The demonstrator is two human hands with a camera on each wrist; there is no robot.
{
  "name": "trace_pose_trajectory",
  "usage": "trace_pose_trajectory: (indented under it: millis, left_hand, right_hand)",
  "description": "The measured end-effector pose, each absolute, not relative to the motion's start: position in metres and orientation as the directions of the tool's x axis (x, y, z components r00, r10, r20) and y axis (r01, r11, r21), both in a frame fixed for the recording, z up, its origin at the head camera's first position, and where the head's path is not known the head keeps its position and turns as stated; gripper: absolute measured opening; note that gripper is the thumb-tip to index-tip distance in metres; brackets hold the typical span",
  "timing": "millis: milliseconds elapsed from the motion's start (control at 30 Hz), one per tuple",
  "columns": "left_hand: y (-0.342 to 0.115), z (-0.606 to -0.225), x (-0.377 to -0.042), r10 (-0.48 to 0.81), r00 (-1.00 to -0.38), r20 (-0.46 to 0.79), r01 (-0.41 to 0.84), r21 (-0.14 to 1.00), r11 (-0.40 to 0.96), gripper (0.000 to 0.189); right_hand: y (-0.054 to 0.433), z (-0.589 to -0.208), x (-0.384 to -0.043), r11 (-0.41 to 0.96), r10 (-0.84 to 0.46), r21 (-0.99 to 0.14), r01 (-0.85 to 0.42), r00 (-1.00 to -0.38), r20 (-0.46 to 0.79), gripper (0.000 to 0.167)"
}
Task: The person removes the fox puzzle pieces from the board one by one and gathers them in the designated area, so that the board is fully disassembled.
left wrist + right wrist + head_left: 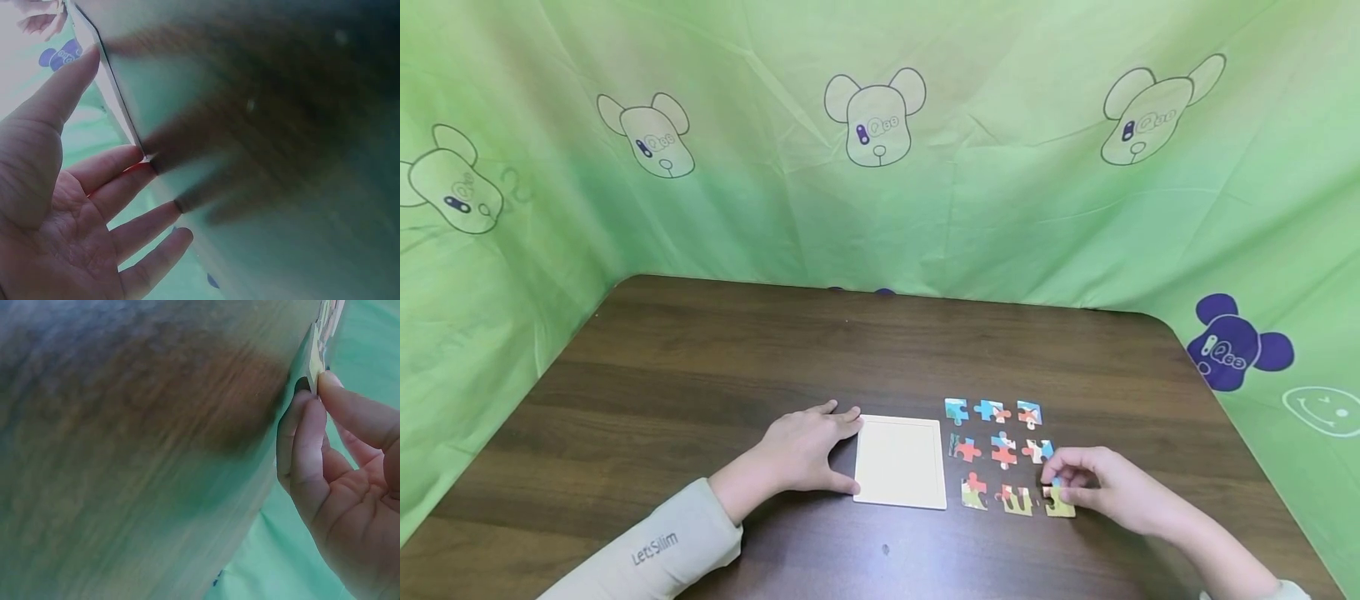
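Note:
A pale square puzzle tray [898, 463] lies flat on the table. My left hand [801, 450] rests at its left side with fingers spread; thumb and index fingertips touch the edge near its two left corners. To the tray's right, puzzle pieces lie spaced in three rows, among them a red-and-white one [1003, 451] in the middle. My right hand [1116, 487] pinches the yellow-green puzzle piece [1060, 505] at the lower right between thumb and fingers. In the right wrist view the thumb presses on that piece [315, 365], with fingertips under its edge.
The dark wooden table [737, 358] stretches behind and to both sides of the tray. Green cloth [880, 217] printed with mouse-like heads hangs along its back and sides. Other pieces, such as the one with a red knob [974, 492], lie left of the right hand.

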State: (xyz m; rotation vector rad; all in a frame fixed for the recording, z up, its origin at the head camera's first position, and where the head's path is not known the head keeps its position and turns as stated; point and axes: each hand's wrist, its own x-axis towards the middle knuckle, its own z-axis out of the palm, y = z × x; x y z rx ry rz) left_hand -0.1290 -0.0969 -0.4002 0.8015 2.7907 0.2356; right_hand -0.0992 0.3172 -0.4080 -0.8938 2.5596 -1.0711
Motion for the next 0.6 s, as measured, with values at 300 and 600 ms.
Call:
trace_pose_trajectory:
  millis: [300,600]
  left_hand:
    - [-0.0966,-0.4017,-0.1302,0.538,-0.825,-0.173,0.499,0.226,0.837,0.086]
    - [-0.1029,-0.4037,-0.1343,0.568,-0.803,-0.181,0.494,0.331,0.804,0.077]
  right_hand:
    - [0.3157,-0.4089,-0.0988,0.629,-0.563,-0.640,-0.441,-0.826,0.016,0.026]
    - [0.3159,-0.4091,-0.0969,0.666,-0.524,-0.599,-0.444,-0.851,0.049,0.023]
